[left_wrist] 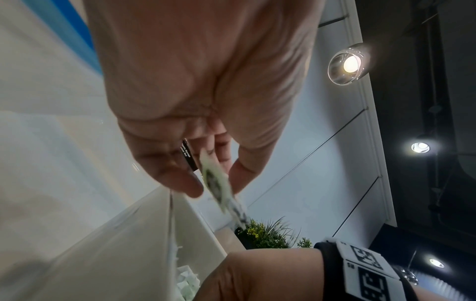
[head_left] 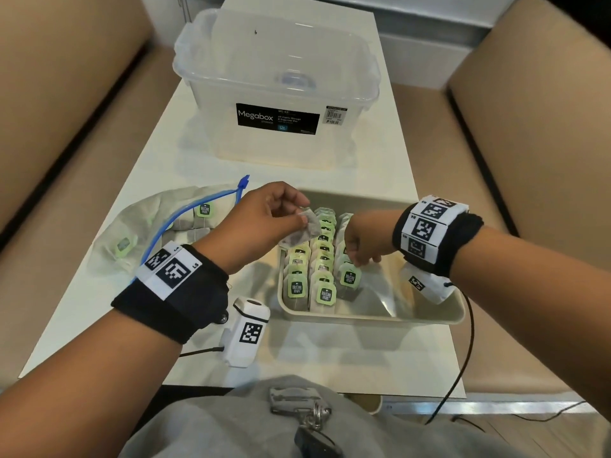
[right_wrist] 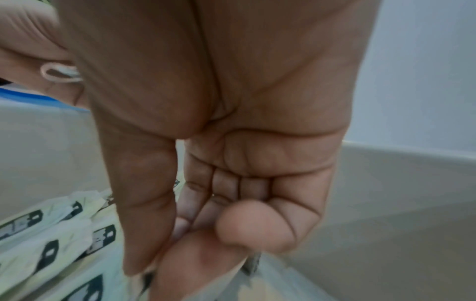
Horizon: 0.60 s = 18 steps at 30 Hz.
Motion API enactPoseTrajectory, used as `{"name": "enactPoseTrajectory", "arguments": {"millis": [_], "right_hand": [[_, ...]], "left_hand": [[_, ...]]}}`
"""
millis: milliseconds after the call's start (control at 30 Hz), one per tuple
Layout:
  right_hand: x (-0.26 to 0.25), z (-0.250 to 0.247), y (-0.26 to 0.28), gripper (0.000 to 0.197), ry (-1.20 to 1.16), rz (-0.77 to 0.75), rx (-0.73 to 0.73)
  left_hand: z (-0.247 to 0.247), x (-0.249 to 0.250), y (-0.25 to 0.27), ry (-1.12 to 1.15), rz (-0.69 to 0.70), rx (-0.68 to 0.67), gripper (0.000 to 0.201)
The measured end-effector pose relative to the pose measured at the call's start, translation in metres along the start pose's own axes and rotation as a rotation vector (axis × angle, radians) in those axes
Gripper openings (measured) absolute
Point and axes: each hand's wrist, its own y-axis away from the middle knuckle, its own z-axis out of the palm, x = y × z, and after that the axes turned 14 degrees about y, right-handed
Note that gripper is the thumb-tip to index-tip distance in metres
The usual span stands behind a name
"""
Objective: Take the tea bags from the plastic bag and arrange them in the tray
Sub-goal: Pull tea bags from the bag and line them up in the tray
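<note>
My left hand (head_left: pixel 302 214) pinches a grey tea bag (head_left: pixel 302 234) by its top corner and holds it above the far left part of the beige tray (head_left: pixel 373 317). In the left wrist view the same tea bag (left_wrist: pixel 233 205) hangs between thumb and fingers of that hand (left_wrist: pixel 215 186). Three rows of green-tagged tea bags (head_left: pixel 317 269) stand in the tray's left half. My right hand (head_left: pixel 358 261) reaches down into the third row, and its thumb and fingers (right_wrist: pixel 154 268) pinch the top of a tea bag there. The plastic zip bag (head_left: pixel 139 226) lies left of the tray with a few tea bags inside.
A clear Megabox storage box (head_left: pixel 277 94) stands behind the tray on the white table (head_left: pixel 330 358). Tan benches flank the table. A black cable (head_left: pixel 469 342) runs off the table's right front edge. The tray's right half (head_left: pixel 413 292) holds no tea bags.
</note>
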Motion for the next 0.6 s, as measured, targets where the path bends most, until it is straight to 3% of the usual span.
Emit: {"name": "enactPoseTrajectory", "arguments": {"millis": [100,167,267,400,600], "right_hand": [[-0.002,-0.014,0.018,0.014,0.072,0.001,0.147],[-0.004,-0.024,0.033,0.014,0.136,-0.026,0.335],[-0.013,-0.033,0.052,0.012,0.053,-0.122,0.582],[-0.03,-0.035,0.063,0.024,-0.016,-0.241,0.698],[-0.039,-0.037,0.061,0.028,-0.109,-0.188,0.884]], "left_hand": [[-0.002,0.001,-0.002,0.021,0.005,0.053,0.014],[-0.004,0.001,-0.004,0.045,0.002,0.108,0.014],[-0.005,0.001,-0.005,0.096,-0.034,0.175,0.017],[-0.001,0.003,-0.006,0.207,-0.1,0.209,0.018],[0.004,0.005,-0.002,0.27,-0.122,0.218,0.018]]}}
